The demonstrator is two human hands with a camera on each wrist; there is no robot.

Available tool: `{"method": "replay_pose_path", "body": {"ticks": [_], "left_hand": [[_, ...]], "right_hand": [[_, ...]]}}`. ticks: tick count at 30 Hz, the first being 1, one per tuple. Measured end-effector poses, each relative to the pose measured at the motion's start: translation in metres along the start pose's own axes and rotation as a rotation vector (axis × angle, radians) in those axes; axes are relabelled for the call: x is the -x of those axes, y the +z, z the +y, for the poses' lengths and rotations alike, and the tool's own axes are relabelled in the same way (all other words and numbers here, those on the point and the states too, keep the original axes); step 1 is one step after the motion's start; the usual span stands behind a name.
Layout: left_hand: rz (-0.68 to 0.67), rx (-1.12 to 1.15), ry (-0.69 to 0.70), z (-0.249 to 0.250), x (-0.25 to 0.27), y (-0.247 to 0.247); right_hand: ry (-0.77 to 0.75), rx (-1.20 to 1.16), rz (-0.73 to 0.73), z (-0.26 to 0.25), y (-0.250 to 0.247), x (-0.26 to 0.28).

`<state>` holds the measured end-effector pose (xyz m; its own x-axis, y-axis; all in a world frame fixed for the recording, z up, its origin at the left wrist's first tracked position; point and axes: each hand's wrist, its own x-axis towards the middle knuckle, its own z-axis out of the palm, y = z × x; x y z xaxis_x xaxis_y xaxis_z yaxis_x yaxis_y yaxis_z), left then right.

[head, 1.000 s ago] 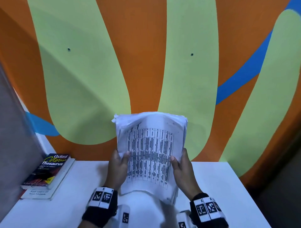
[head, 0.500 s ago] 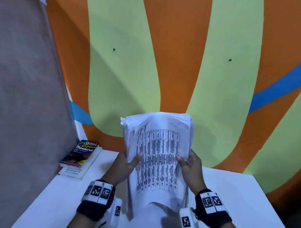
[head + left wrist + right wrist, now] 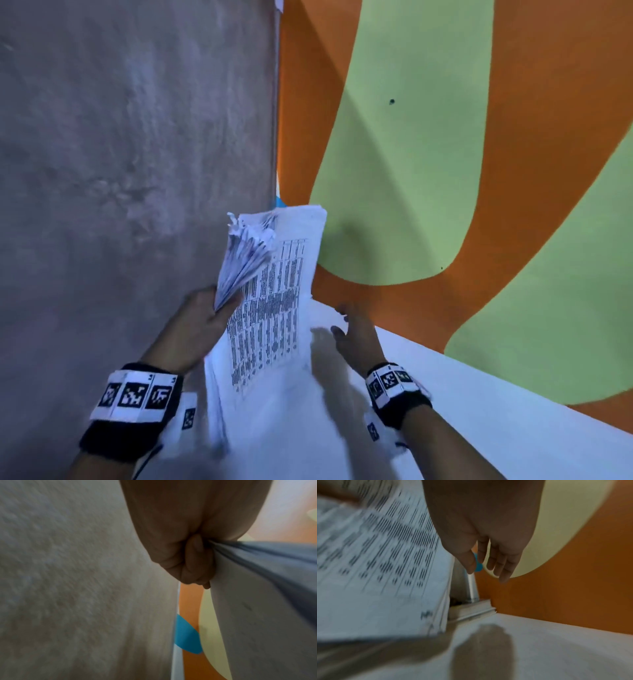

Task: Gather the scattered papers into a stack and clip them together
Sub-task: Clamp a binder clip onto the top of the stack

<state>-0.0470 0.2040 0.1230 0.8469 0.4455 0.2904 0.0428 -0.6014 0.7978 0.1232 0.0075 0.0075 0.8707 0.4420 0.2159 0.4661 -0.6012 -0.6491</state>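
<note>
Right hand (image 3: pixel 356 337) released paper stack (image 3: pixel 270 308), left hand (image 3: pixel 202 320) grips it

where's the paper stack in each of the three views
head: paper stack stands at centre, its left edge gripped by the left hand.
left wrist: the stack fills the right side, pinched at its edge.
right wrist: its printed face fills the left half, apart from the right hand.
shared landmark: the blue stripe on the orange wall.
</note>
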Motion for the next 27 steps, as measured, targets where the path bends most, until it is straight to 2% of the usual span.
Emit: {"method": "replay_pose_path", "body": {"ticks": [3, 6, 9, 14, 20, 24, 25, 26, 27], "left_hand": [[0.077, -0.142, -0.008, -0.008, -0.010, -0.032], [0.164, -0.277, 0.023, -0.014, -0.017, -0.049], [0.132, -0.378, 0.054, -0.017, -0.021, -0.055], [0.124, -0.442, 0.028, -0.033, -0.028, -0.059], [0.104, -0.395, 0.024, -0.053, -0.029, -0.055], [0.055, -0.375, 0.029, -0.061, -0.026, -0.052], [0.062, -0.361, 0.029, -0.061, -0.025, -0.050], [0.077, -0.350, 0.031, -0.062, -0.025, -0.050], [0.097, -0.333, 0.031, -0.061, -0.024, -0.049]], "right_hand": [[-0.143, 0.201, -0.118, -0.021, 0.045, -0.016], [-0.201, 0.336, -0.185, -0.040, 0.077, -0.033], [-0.225, 0.424, -0.209, -0.054, 0.103, -0.048], [-0.356, 0.536, -0.236, -0.073, 0.137, -0.068], [-0.165, 0.610, -0.270, -0.091, 0.159, -0.077], [-0.136, 0.661, -0.256, -0.105, 0.148, -0.081], [-0.159, 0.679, -0.218, -0.106, 0.144, -0.082], [-0.167, 0.654, -0.279, -0.105, 0.142, -0.082], [-0.202, 0.612, -0.262, -0.103, 0.140, -0.081]]}}
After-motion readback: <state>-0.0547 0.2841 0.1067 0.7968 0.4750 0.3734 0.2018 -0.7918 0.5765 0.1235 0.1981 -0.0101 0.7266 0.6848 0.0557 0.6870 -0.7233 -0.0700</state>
